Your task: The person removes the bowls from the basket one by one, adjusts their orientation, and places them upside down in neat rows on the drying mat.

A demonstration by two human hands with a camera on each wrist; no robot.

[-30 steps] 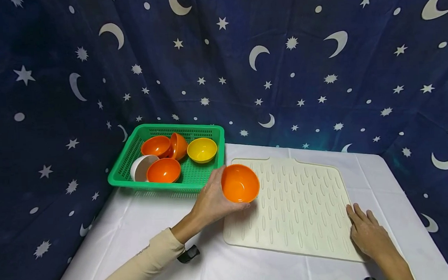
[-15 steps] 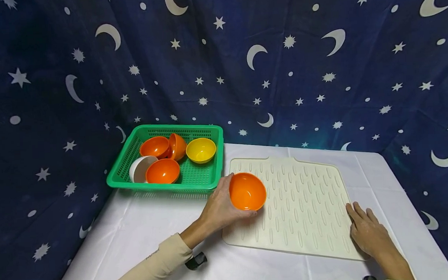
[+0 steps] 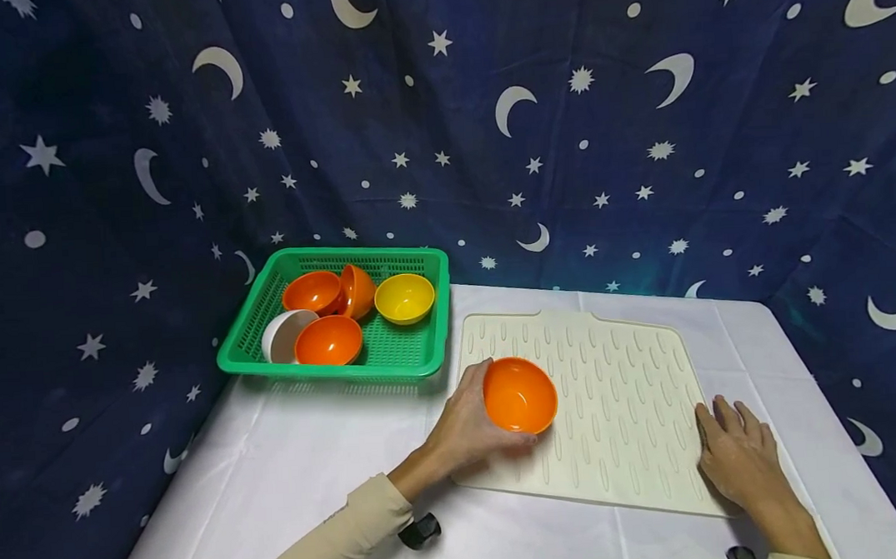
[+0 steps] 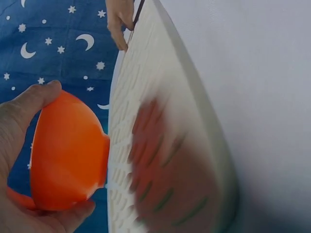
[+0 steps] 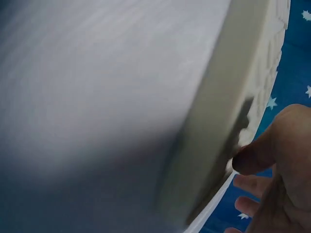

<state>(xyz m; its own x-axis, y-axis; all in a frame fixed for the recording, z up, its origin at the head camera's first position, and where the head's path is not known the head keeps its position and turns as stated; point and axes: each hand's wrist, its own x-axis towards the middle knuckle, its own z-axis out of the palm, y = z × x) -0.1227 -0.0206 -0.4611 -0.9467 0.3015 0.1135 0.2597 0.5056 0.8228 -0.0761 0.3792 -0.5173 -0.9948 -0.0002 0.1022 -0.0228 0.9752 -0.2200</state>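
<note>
Moved rightward and nearer the person since the earlier frame, the left hand (image 3: pixel 469 429) has carried the orange bowl (image 3: pixel 521 395) farther over the pale mat (image 3: pixel 627 422). Its fingers and thumb are clamped round the bowl, which lies between them with its hollow facing up; whether its foot touches the mat below the fingers I cannot tell. Right of these fingers, the right hand (image 3: pixel 744 458) rests at the mat's far side edge, fingers slightly apart. Beyond and left of the left fingers sits the green basket (image 3: pixel 398 340) on the counter (image 3: pixel 313 452), holding more bowls (image 3: pixel 405 300).
</note>
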